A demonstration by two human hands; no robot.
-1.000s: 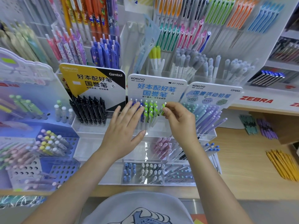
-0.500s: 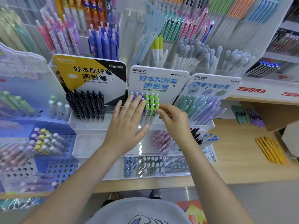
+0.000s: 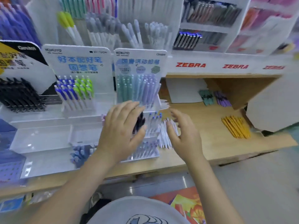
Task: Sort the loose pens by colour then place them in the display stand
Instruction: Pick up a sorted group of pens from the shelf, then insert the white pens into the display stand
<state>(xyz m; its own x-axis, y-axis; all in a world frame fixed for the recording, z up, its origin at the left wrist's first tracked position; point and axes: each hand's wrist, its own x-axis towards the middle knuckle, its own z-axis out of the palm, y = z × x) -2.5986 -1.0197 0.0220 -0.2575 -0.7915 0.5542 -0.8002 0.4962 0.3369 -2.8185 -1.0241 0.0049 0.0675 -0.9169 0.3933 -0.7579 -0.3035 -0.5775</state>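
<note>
Both hands off green pens [image 3: 83, 88], now lower right at stand [image 3: 48, 135] front. Left hand [image 3: 120, 131] spread, empty; right hand [image 3: 181, 133] loosely curled, empty, over white pens [image 3: 165, 136] beside stand's right edge. Yellow pens [image 3: 236, 127] near table [image 3: 210, 126] right edge.

Three carded pen racks stand side by side on a wooden shelf [image 3: 210, 143]: left rack [image 3: 21, 94], middle rack [image 3: 76, 94], right rack [image 3: 139, 89]. Clear trays [image 3: 40, 138] sit before them. Loose pens [image 3: 236, 128] lie on the shelf farther right, beneath a branded ledge [image 3: 226, 67].
</note>
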